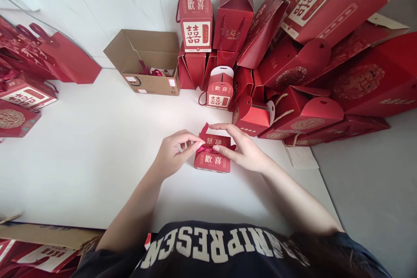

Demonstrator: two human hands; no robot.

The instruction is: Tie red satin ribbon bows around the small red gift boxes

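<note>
A small red gift box (212,163) with Chinese characters sits on the white table in front of me. A dark pink ribbon (205,149) runs across its top, one end sticking up at the far left. My left hand (176,152) pinches this ribbon between thumb and fingertips at the box's left side. From the right, my right hand (246,147) reaches over the box. Its thumb rests on the ribbon near the middle, while the index finger stretches apart from it toward the raised ribbon end. The other right fingers are mostly hidden.
An open cardboard carton (151,84) holding ribbon pieces stands at the back. Behind the work, a smaller red box (220,95) stands before stacked red gift boxes (301,69) on the right. More red boxes (29,91) are at left, and another carton (48,232) is at lower left.
</note>
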